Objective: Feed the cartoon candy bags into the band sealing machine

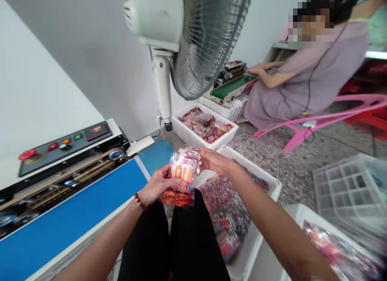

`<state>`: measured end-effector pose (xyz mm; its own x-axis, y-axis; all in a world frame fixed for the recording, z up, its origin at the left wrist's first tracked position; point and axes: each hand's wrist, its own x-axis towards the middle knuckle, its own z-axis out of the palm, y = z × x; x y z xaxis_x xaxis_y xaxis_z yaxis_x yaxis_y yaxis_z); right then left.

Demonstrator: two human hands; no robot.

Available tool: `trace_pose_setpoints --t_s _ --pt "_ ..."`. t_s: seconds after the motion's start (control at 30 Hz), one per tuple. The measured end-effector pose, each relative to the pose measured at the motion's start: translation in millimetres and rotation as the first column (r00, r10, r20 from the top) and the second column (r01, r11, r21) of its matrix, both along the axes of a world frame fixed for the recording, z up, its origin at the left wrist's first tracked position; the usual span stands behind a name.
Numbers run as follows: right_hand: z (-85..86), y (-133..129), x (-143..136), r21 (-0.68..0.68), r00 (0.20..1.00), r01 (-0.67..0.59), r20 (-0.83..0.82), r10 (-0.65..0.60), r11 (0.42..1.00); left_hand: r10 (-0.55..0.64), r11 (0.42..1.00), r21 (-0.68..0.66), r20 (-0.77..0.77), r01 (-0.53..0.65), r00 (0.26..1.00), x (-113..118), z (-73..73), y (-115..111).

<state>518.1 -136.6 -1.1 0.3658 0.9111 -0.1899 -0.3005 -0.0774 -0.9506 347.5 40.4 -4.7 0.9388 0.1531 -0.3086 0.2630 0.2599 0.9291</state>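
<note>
Above my lap, my left hand (160,182) grips a clear plastic packet (185,187), thumb across its front. Yellow and pink sticks show inside, with coloured lettering and something orange-red at the bottom. The fingers of my right hand (208,160) close on the packet's upper right edge, partly hidden behind it. Below my right forearm is a white bin (273,188) holding many small shiny packets (222,196). To my left runs the blue belt (99,204) of a sealing machine with rollers along it.
A control panel (65,146) with a red knob tops the machine. A fan (208,39) hangs ahead. Another white bin (208,123) holds red packets. At right are a seated person (311,71), a pink chair (302,123), a clear divided box (347,192) and a third bin (298,220).
</note>
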Motion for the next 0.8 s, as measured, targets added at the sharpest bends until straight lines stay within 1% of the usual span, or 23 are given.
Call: trace_pose_setpoints --t_s 0.07,0.1,0.17,0.2,0.23,0.27,0.33,0.37,0.4,0.43,0.5,0.6,0.67,0.8 --pt "-14.7 14 -14 0.106 0.985 0.139 -0.119 -0.126 0.985 0.123 0.991 -0.052 0.051 -0.121 0.991 -3 -0.5 5" --pt "-21.1 22 -23 0.141 0.980 0.165 -0.137 -0.145 0.976 0.161 0.986 -0.060 0.070 -0.157 0.984 -4 -1.4 8" --pt "-29.8 39 -39 0.164 0.985 0.147 -0.112 -0.130 0.975 0.189 0.982 -0.044 0.101 -0.185 0.977 -3 -5.2 15" --pt "-31.6 48 -47 0.156 0.989 0.132 -0.083 -0.120 0.979 0.199 0.980 -0.012 0.123 -0.199 0.972 -2 -8.0 19" --pt "-31.8 57 -52 0.142 0.990 0.134 -0.056 -0.127 0.981 0.217 0.973 0.045 0.153 -0.226 0.964 -1 -11.3 23" --pt "-30.8 65 -56 0.125 0.989 0.149 -0.029 -0.147 0.981 0.242 0.955 0.128 0.192 -0.269 0.951 0 -14.7 27" --pt "-27.0 82 -58 0.096 0.977 0.213 0.007 -0.215 0.972 0.292 0.877 0.309 0.266 -0.368 0.919 4 -21.6 35" --pt "-25.1 89 -56 0.082 0.969 0.244 0.014 -0.246 0.966 0.314 0.835 0.371 0.284 -0.406 0.906 6 -24.7 39" --pt "-23.7 96 -54 0.066 0.964 0.265 0.016 -0.266 0.962 0.340 0.809 0.400 0.279 -0.430 0.898 8 -27.5 42" --pt "-23.0 102 -50 0.049 0.959 0.281 0.014 -0.282 0.958 0.374 0.801 0.396 0.255 -0.449 0.892 11 -30.0 46" --pt "-23.5 113 -44 0.021 0.952 0.307 0.008 -0.307 0.952 0.451 0.803 0.336 0.197 -0.492 0.870 15 -34.0 51" --pt "-27.4 127 -35 -0.001 0.947 0.320 0.030 -0.320 0.947 0.528 0.783 0.267 0.194 -0.562 0.827 20 -38.2 59" --pt "-30.2 134 -31 -0.008 0.954 0.298 0.038 -0.297 0.955 0.558 0.769 0.244 0.196 -0.591 0.807 21 -39.6 65" --pt "-33.9 145 -20 -0.001 0.971 0.229 0.066 -0.228 0.974 0.621 0.756 0.178 0.107 -0.630 0.776 20 -39.8 78"
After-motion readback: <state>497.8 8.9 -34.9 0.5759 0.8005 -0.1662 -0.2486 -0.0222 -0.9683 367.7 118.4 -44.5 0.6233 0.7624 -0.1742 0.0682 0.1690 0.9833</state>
